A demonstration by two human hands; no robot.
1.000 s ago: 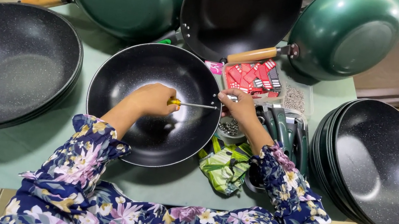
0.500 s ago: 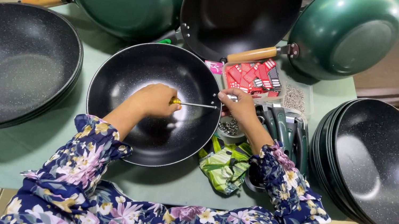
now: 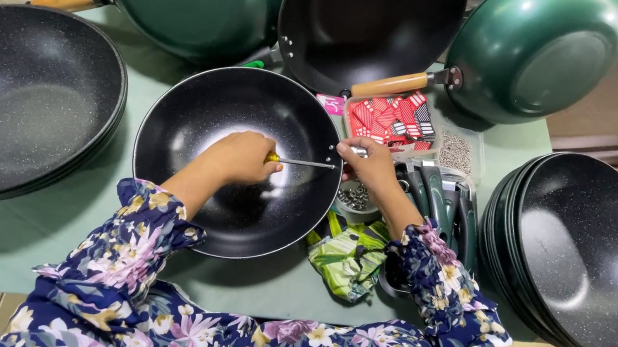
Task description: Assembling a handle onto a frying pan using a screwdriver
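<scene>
L hand [image 3: 243,156] w/ screwdriver [image 3: 302,162] in black wok [image 3: 192,120], R hand [image 3: 367,163] at rim

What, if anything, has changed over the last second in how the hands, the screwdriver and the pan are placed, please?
Nothing has visibly changed. The left hand still grips the screwdriver inside the black pan, its tip at the pan's right wall, and the right hand still rests at the rim there.

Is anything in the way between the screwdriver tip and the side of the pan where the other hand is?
Nothing visible is. The left hand holds the screwdriver inside the black pan, and its shaft runs straight across bare pan surface to the wall, where the right hand grips the rim.
</scene>
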